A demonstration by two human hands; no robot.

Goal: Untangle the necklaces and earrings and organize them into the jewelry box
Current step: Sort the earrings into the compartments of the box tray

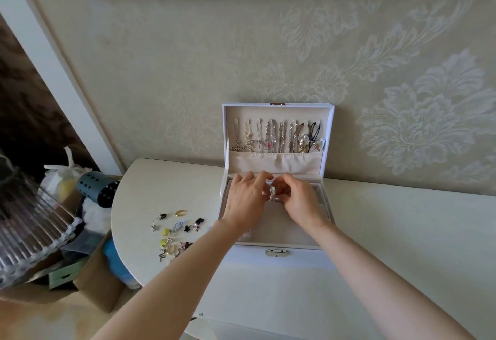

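A white jewelry box [279,255] stands open on the table against the wall. Several necklaces [279,138] hang from hooks inside its raised lid. Both my hands meet over the box's beige tray. My left hand [245,200] and my right hand [298,201] pinch a small silver earring [272,194] between their fingertips. The tray's back compartments are hidden under my hands. Several loose earrings [177,231], black, yellow, blue, gold and silver, lie scattered on the table left of the box.
The cream table [402,232] curves off at its left edge. Beyond that edge sit a cardboard box [99,280], a teal perforated holder [98,189], plastic bags and a folded mat. A patterned wall rises right behind the jewelry box.
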